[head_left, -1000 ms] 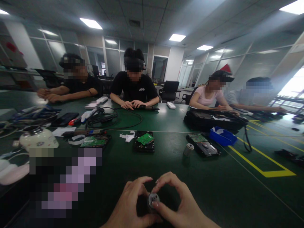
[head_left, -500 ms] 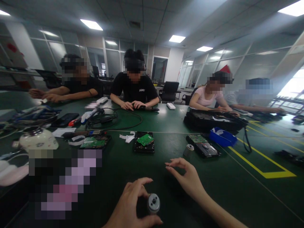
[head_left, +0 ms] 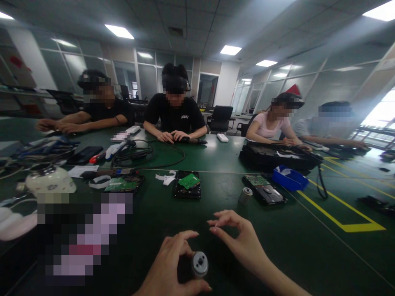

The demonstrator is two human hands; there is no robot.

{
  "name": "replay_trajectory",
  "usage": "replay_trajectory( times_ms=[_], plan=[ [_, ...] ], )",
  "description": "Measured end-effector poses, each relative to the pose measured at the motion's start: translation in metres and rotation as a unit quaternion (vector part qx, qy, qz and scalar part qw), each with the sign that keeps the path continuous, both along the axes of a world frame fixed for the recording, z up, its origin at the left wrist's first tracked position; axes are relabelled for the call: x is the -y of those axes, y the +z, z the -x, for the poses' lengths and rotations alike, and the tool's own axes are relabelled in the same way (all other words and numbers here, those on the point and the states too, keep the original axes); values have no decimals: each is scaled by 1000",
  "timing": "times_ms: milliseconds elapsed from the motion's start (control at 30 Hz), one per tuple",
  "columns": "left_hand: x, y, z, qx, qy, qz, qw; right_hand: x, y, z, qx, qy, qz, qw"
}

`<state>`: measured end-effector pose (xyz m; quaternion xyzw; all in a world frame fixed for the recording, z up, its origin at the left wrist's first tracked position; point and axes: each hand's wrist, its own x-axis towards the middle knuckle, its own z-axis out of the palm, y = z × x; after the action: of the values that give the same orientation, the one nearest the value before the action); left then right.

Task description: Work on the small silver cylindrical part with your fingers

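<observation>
The left hand [head_left: 169, 260] alone now curls round the metal cylinder [head_left: 200, 264], leaving its top uncovered. Beyond the cylinder, rightward, the right hand [head_left: 238, 235] has come off it, fingertips narrowed; I cannot tell whether they pinch anything. Farther rightward stands a second cylinder [head_left: 246, 196].

We are finding open room on the bench [head_left: 308, 246] right of our right hand [head_left: 240, 235], and ahead a lane is running between the middle drive [head_left: 187, 188] and the far cylinder [head_left: 246, 195]. Beside that, the right drive [head_left: 268, 191] is narrowing the way; the near cylinder [head_left: 200, 265] is blocking our left hand's [head_left: 172, 264] curl.
</observation>
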<state>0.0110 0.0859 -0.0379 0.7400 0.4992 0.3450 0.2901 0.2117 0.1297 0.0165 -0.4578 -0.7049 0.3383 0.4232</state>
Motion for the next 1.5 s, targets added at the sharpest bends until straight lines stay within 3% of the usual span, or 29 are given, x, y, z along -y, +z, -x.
replay_trajectory(
  times_ms=[167, 300, 633, 1000, 1133, 1267, 1367, 1500],
  plan=[
    [1, 5, -1, -3, 1, 10, 1000, 30, 11, 19, 17, 83, -7, 996],
    [2, 6, 0, -3, -5, 9, 1000, 34, 11, 23, 22, 109, -5, 994],
    [2, 0, 0, 7, 10, -9, 1000, 33, 7, 17, 50, 35, -102, 993],
    [7, 10, -4, 23, 34, 8, 999, 35, 8, 22, 31, 102, -88, 990],
    [3, 5, -1, 7, 13, 4, 1000, 21, 7, 15, -4, 42, -91, 995],
    [1, 3, 2, 0, -5, 9, 1000, -12, -8, -9, -1, -45, -33, 998],
    [2, 4, 1, 3, -2, 10, 1000, -31, -23, -25, 58, -42, 2, 997],
    [3, 6, -1, 0, 4, 18, 1000, -38, -35, -32, 87, -42, -17, 995]
  ],
)
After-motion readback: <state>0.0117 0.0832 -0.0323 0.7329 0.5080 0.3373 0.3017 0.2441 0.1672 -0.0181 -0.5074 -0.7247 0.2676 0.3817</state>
